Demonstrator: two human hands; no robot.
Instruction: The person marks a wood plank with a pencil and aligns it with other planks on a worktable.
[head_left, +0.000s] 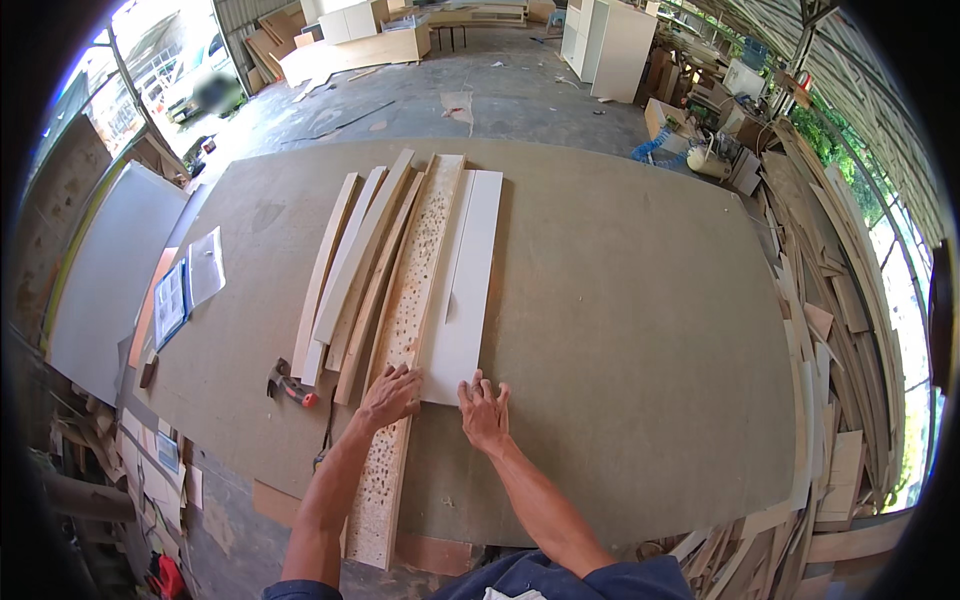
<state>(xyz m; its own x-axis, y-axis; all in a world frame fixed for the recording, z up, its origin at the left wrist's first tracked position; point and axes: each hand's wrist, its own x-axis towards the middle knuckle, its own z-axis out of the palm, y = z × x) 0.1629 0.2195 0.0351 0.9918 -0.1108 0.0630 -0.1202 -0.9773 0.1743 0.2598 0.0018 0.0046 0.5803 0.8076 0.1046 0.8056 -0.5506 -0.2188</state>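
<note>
A long board with a speckled, pitted face [415, 270] lies lengthwise on a large flat panel, its near end sticking out past the panel's front edge. My left hand [391, 396] rests across this board, fingers loosely bent and reaching its right edge. Just right of it lies a white board [462, 320], with a narrow white strip [460, 260] along its left part. My right hand [484, 408] touches the near right corner of the white board, its fingers bent and apart. What lies under both palms is hidden.
Several narrow wood strips [365, 250] lie left of the speckled board. A claw hammer [290, 383] and a tape measure [320, 458] are near them. Papers in a blue folder [172, 300] lie at the panel's left. Wood offcuts [835, 300] are stacked along the right side.
</note>
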